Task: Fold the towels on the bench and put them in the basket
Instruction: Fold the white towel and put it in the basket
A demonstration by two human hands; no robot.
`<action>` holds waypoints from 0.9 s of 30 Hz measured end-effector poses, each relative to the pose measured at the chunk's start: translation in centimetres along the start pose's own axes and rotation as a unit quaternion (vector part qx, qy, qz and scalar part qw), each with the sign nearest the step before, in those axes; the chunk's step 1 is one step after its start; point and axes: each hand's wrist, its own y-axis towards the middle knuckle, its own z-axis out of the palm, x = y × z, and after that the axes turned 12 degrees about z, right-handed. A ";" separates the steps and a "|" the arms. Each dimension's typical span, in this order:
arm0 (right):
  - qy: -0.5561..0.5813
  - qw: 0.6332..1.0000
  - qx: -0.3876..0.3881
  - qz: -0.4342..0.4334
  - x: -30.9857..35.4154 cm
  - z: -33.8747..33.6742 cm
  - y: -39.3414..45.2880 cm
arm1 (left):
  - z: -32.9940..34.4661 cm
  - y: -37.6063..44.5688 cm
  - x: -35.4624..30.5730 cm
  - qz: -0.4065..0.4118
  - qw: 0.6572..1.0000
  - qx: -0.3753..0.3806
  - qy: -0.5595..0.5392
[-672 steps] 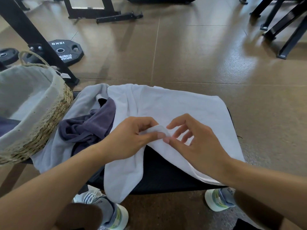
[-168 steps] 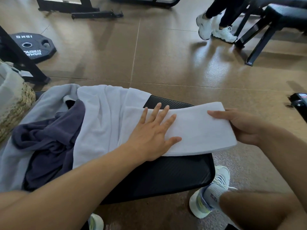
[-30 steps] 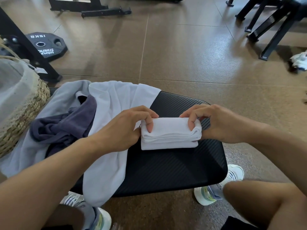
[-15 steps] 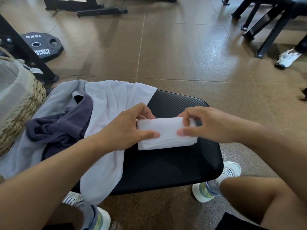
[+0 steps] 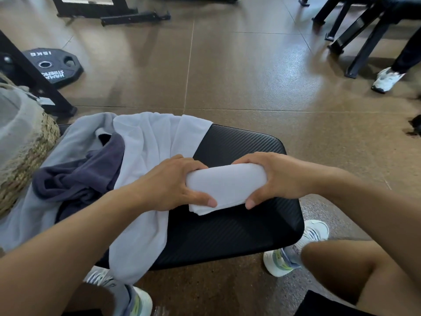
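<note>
A small white towel (image 5: 225, 185), folded into a thick bundle, is held just above the black bench pad (image 5: 239, 229). My left hand (image 5: 173, 183) grips its left end and my right hand (image 5: 280, 176) grips its right end, thumbs underneath at the front. Left of my hands lie unfolded towels on the bench: a white one (image 5: 148, 156) draped over the front edge, a dark purple one (image 5: 77, 179) crumpled, and a light grey one (image 5: 75, 137) beneath it. The woven basket (image 5: 25, 151) with a grey liner stands at the far left.
A 15 kg weight plate (image 5: 52, 67) and a black rack leg (image 5: 34, 80) lie on the floor behind the basket. Black bench frames (image 5: 355, 42) and another person's shoe (image 5: 387, 80) are at the far right. My own shoes (image 5: 293, 249) stand under the bench.
Over the last second both hands closed round the ends of the folded white towel and raised it slightly off the pad. Another person's foot has come nearer at the right.
</note>
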 end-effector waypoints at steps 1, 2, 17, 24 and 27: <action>0.032 0.999 0.009 -0.001 0.0 -0.2 -0.1 | -0.1 -0.1 -0.1 -0.001 1.000 0.001 -0.009; 0.059 0.998 0.012 -0.003 -0.1 -0.3 -0.2 | -0.3 -0.2 -0.2 -0.001 1.000 0.002 -0.013; 0.291 0.953 -0.065 -0.057 2.2 -1.5 -0.5 | 0.8 0.7 -3.0 0.000 0.978 -0.101 -0.185; 0.453 0.888 -0.074 -0.013 2.8 -1.3 0.3 | 1.0 0.4 -3.4 -0.022 0.939 -0.153 -0.307; 0.443 0.888 -0.117 -0.037 3.5 -1.2 0.3 | 0.5 0.5 -3.2 -0.016 0.917 -0.221 -0.331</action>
